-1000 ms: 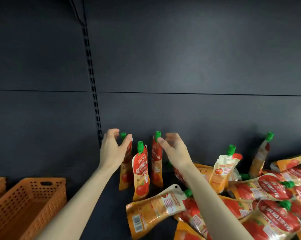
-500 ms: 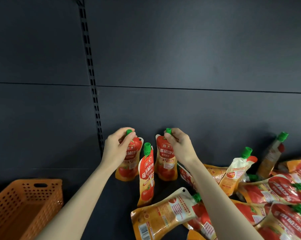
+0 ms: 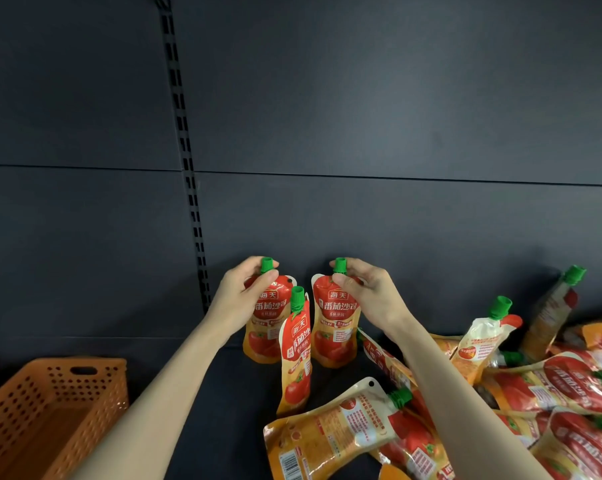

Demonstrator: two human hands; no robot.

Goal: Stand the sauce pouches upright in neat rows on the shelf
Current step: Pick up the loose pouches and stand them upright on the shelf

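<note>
Since a second ago the two rear pouches have turned from edge-on to face-front, and both hands have closed on their necks. The left hand (image 3: 242,301) holds the left pouch (image 3: 263,336) just right of the slotted upright (image 3: 185,150). Its grip is curled round the neck under the green cap, with the thumb across the front, and hides the pouch's upper left side. Farther right of the upright, the right hand (image 3: 367,294) has its grip pinching the right pouch (image 3: 332,336) at the cap, covering its upper right edge.

Both pouches stand upright on the shelf (image 3: 223,393) near the back panel (image 3: 361,133); I cannot tell whether they touch it. A third pouch (image 3: 297,351) stands nearer the camera between them, turned partly sideways, its edge in front of the left pouch.

Farther right of the upright, a lying pouch (image 3: 327,441) shows its barcode side. Beyond it a heap of pouches (image 3: 569,393) runs off the frame, partly hidden by the right forearm, its print too blurred to read. Left of the upright, an orange basket (image 3: 50,410) is cut off at the bottom corner.
</note>
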